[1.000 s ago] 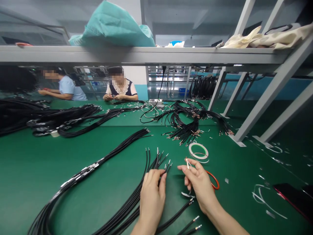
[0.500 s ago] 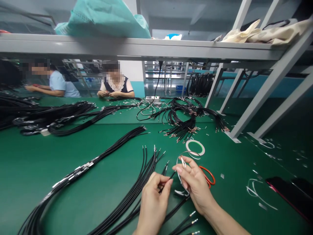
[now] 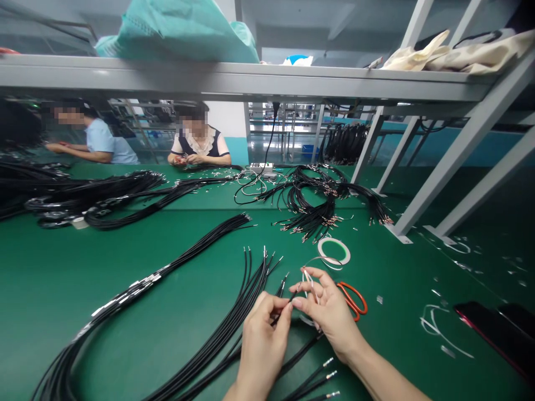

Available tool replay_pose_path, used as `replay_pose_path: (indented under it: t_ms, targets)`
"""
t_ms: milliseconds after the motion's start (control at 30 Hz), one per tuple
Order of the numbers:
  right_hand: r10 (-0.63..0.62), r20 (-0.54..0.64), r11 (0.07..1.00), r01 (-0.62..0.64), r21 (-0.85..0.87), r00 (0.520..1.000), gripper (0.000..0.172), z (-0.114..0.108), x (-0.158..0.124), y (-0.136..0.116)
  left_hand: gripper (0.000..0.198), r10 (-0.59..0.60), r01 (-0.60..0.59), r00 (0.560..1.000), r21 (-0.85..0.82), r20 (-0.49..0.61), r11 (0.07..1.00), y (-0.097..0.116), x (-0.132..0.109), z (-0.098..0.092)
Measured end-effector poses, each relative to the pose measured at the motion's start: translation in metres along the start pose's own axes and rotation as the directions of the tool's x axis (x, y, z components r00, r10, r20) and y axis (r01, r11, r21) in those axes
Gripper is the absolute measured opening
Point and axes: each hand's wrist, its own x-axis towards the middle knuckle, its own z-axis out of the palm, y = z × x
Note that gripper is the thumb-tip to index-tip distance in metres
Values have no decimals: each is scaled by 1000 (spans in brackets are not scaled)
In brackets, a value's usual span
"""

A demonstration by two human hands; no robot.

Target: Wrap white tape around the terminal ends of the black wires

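Note:
My left hand (image 3: 262,340) pinches the end of one thin black wire (image 3: 282,305) lifted from a fanned bundle of black wires (image 3: 234,317) on the green bench. My right hand (image 3: 328,312) is closed on a strip of white tape (image 3: 308,277), its fingertips meeting the wire's tip just beside my left thumb. The strip curls back toward a small roll of white tape (image 3: 333,250) lying behind my right hand. Orange-handled scissors (image 3: 354,297) lie partly hidden under my right hand.
A long bundle of black cables (image 3: 137,287) crosses the green bench top (image 3: 62,278) at left. Piles of terminated wires (image 3: 317,214) lie behind. Two people work across the bench. A dark phone (image 3: 497,331) lies at right. A grey shelf (image 3: 251,81) overhangs, its struts at right.
My left hand lifted one wire out of the fan. My right hand came left with the tape strip until both hands' fingertips met at the wire's tip.

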Motion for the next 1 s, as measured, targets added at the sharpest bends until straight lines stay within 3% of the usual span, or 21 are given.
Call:
replay_pose_path:
  t_ms: [200,433,733,1000]
  targets:
    - [-14,-84,999,17,41,996,43,1,-1,-4,15,9,-9,1000,10,17,1000,-1,1,1]
    - [-17,28,999,16,36,999,56,-3,3,2,22,33,-34,997,17,72,999,2,2,-2]
    - [-18,-43,998,20,59,999,48,-1,3,0,20,39,-41,997,23,74,999,2,0,0]
    - [-21,-18,999,21,39,1000,58,2,0,-4,23,44,-47,997,49,66,998,-2,-1,0]
